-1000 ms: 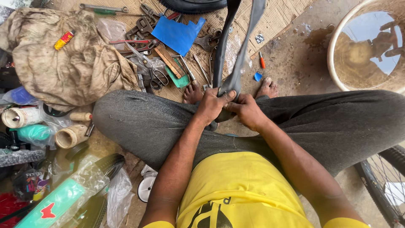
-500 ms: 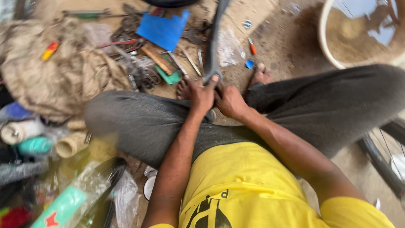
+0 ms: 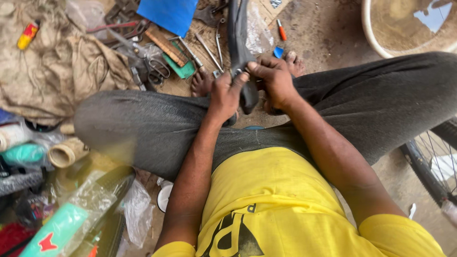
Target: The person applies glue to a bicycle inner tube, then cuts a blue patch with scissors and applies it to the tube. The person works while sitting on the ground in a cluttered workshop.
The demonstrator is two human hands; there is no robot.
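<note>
So the thing being worked on is a black rubber inner tube [image 3: 238,33], a flattened strip that runs from the top edge of the shot down to the hands and folds over just below them, ending in a dark loop between the knees. The top end is cut off by the frame, so no telling how long it is. There's a small metal bit right where the fingers meet, maybe the valve, but it's too tiny to be sure.

Left hand [image 3: 225,95] is clenched on the tube from the left, fingers curled and thumb pressing near that metal bit. Right hand [image 3: 275,81] grips it from the right, fingers wrapped over the top edge. Both hands are touching each other around the tube, which sits pinched between them above the grey trousers [image 3: 157,128].

Going outward: bare toes poke out either side of the hands. On the ground behind lie steel scissors [image 3: 159,70], a green flat tool [image 3: 183,69], a blue plastic sheet [image 3: 169,13] cut off at the top, and a small orange-handled screwdriver [image 3: 282,32]. A crumpled tan cloth [image 3: 57,66] covers the upper left. A pale round basin [image 3: 381,33] sits top right, a spoked bicycle wheel [image 3: 431,162] at the right edge, both only partly in view.
</note>
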